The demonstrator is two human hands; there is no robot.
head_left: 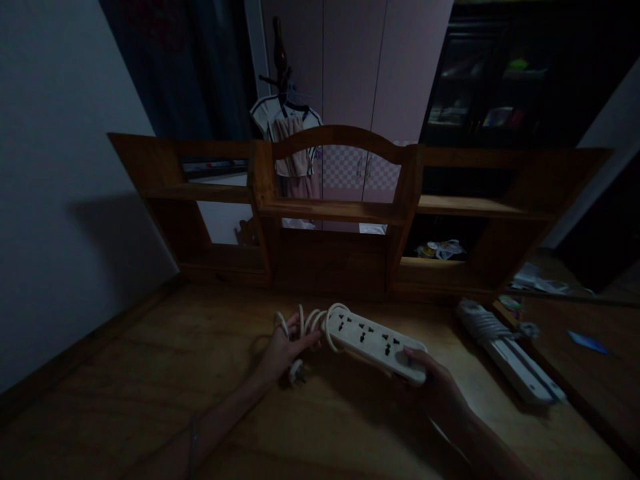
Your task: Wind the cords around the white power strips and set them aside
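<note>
A white power strip [367, 340] with several sockets is held at a tilt above the wooden desk. Around its far end my right hand [435, 383] is closed, thumb on top near the switch. The strip's white cord [316, 321] runs in loose loops from the left end, and one loop circles that end. My left hand [287, 347] grips these loops, its fingers partly hidden by them. Just below that hand hangs the cord's plug [297, 372], prongs showing.
A second white strip-like device [520, 363] with a wound grey cord lies on the desk's right side. Along the back stands a wooden shelf unit [335, 213]. Farther right, a blue packet [587, 342] rests on a lower brown surface. A wall [65, 200] borders the left.
</note>
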